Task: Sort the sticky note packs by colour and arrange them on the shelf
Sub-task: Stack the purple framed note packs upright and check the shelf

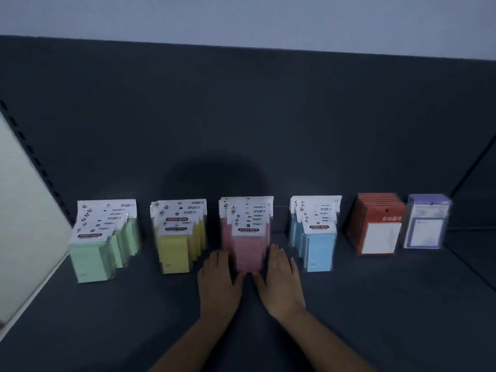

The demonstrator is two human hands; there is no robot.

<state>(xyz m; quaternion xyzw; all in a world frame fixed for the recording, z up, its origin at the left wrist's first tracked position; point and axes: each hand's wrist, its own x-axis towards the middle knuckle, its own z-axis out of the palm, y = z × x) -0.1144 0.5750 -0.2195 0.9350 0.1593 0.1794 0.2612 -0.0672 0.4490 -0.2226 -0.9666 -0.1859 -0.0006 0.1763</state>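
Note:
Four rows of sticky note packs stand on the dark shelf [349, 304]: green packs [92, 257] at the left, then yellow packs [174, 252], pink packs [248, 251] in the middle and blue packs [319, 251] to their right. My left hand [218, 281] lies flat against the left side of the front pink pack, fingers straight. My right hand [281, 280] lies flat against its right side. The two hands flank the pink row, thumbs near its front bottom edge.
Right of the blue row stand orange-framed note packs [375, 226] and purple-framed packs in clear sleeves [426, 224]. A dark back panel [241, 116] rises behind all rows. A pale upright side panel [24, 224] bounds the shelf at the left.

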